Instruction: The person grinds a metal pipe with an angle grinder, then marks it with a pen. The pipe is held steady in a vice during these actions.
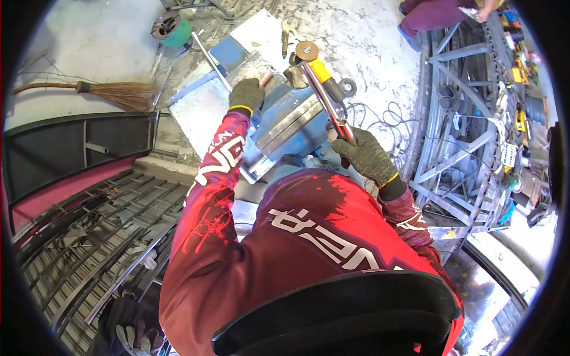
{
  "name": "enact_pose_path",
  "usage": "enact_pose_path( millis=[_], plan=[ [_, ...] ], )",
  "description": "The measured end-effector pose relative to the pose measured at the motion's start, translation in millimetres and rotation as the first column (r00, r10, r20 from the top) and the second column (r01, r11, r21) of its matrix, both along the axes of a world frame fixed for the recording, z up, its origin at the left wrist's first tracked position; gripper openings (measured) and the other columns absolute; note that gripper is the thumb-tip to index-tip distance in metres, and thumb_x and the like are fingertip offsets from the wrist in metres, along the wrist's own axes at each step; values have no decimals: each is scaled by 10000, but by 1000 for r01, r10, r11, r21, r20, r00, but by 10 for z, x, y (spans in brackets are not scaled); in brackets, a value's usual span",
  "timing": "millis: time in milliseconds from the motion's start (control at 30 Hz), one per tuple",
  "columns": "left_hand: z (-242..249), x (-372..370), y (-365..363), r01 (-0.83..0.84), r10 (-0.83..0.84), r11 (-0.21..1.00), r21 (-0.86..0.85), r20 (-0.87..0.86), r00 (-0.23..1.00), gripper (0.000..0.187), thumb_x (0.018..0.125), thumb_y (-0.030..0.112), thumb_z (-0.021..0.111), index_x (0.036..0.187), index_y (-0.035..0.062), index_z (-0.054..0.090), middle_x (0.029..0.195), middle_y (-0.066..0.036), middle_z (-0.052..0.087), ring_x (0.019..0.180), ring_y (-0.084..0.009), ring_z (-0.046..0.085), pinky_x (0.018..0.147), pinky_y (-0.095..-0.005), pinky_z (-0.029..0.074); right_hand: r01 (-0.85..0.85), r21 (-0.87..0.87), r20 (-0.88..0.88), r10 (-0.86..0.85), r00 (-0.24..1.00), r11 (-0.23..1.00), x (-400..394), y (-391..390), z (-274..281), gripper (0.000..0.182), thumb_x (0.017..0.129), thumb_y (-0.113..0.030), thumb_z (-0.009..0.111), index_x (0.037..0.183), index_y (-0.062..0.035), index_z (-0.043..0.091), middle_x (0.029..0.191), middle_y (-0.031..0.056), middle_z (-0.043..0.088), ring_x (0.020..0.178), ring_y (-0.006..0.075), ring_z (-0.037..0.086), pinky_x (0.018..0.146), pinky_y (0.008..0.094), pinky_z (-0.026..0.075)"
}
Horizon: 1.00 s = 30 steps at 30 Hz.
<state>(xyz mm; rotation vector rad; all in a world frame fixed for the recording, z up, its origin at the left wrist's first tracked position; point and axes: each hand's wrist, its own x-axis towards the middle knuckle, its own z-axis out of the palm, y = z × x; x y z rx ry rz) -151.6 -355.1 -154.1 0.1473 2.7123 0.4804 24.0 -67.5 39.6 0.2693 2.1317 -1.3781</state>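
My right hand (pixel 368 155), in a dark knitted glove, is closed around the red grip of a hammer (pixel 323 98). The shiny handle slants up and away, with the dark head over the blue bench vise (pixel 297 127). My left hand (pixel 246 95), gloved alike, is closed at the vise's far left side. From its fingers sticks a short reddish-brown piece (pixel 265 79), too small to name. Just beyond the hammer lies a yellow angle grinder (pixel 320 70) with a brown disc.
Pliers (pixel 285 41) lie past the vise, and a loose cable (pixel 389 115) coils on the floor to the right. A steel frame (pixel 457 118) stands at right, below another person's leg (pixel 430 15). A broom (pixel 119 92) and a green spool (pixel 175 32) are at left.
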Motion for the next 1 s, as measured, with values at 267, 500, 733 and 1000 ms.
enact_pose_path(
  millis=[267, 500, 733, 1000],
  plan=[
    [16, -117, 90, 88, -86, 988, -126, 24, 996, 408, 886, 360, 626, 1173, 72, 658, 1174, -209, 680, 1150, -373, 643, 969, -493, 510, -32, 44, 21, 31, 999, 999, 20, -7, 19, 393, 927, -405, 667, 999, -18, 656, 733, 126, 640, 656, 221, 618, 634, 396, 494],
    [70, -51, 41, -29, 24, 996, -83, -62, 998, 505, 866, 439, 658, 1186, 48, 646, 1145, -223, 652, 1158, -391, 620, 967, -495, 501, -51, 37, 2, 51, 999, 998, -14, -44, 39, 359, 949, -375, 688, 979, -18, 671, 664, 39, 624, 602, 124, 591, 580, 313, 471],
    [977, 800, 102, -103, 338, 864, 492, -417, 844, 290, 919, 327, 658, 1038, 66, 705, 1042, -153, 670, 998, -339, 637, 897, -455, 502, -149, 110, -56, 156, 986, 983, -133, -65, 29, 373, 931, -378, 684, 973, -8, 664, 757, 129, 638, 694, 214, 632, 666, 400, 503],
    [1507, 1910, 922, -361, 127, 111, 926, 347, 929, 276, 1015, 223, 550, 1149, 0, 643, 1105, -111, 666, 1035, -198, 632, 931, -339, 511, -200, -170, -25, 198, 980, 965, -277, -175, -141, 403, 953, -385, 715, 1057, 3, 684, 782, 40, 663, 688, 111, 601, 620, 300, 503]
  ],
)
